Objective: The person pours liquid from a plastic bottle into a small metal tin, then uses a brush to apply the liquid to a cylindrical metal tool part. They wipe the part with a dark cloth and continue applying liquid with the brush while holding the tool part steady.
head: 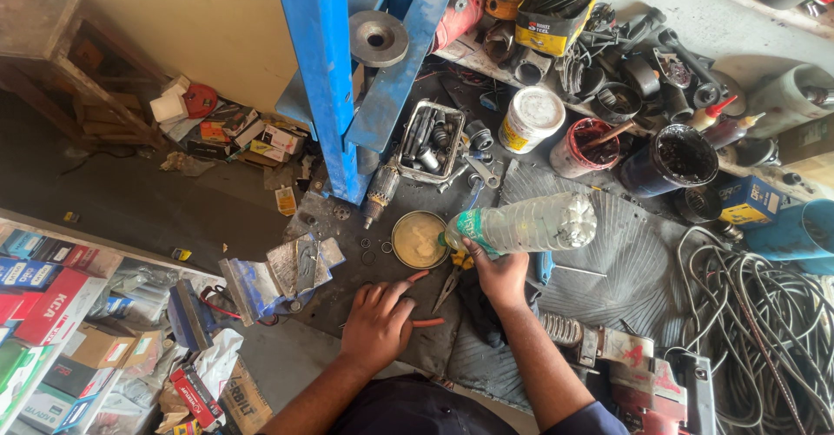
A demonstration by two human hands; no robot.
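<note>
My right hand (498, 274) grips a clear plastic bottle (530, 224) with a green label, tipped on its side with its neck pointing left over a small round tin (419, 239) holding pale grease. My left hand (378, 322) rests palm down on the dark work mat (365, 270), fingers spread, beside an orange-handled tool (426, 321). A pair of pliers (448, 287) lies between the two hands.
A blue steel press frame (334, 88) rises at the middle. A metal tray of sockets (430, 140), a white tub (531, 119), a red-stained tub (589, 147) and a black pot (673, 159) stand behind. Cables (764, 331) coil at right. Boxes (48, 313) pile at left.
</note>
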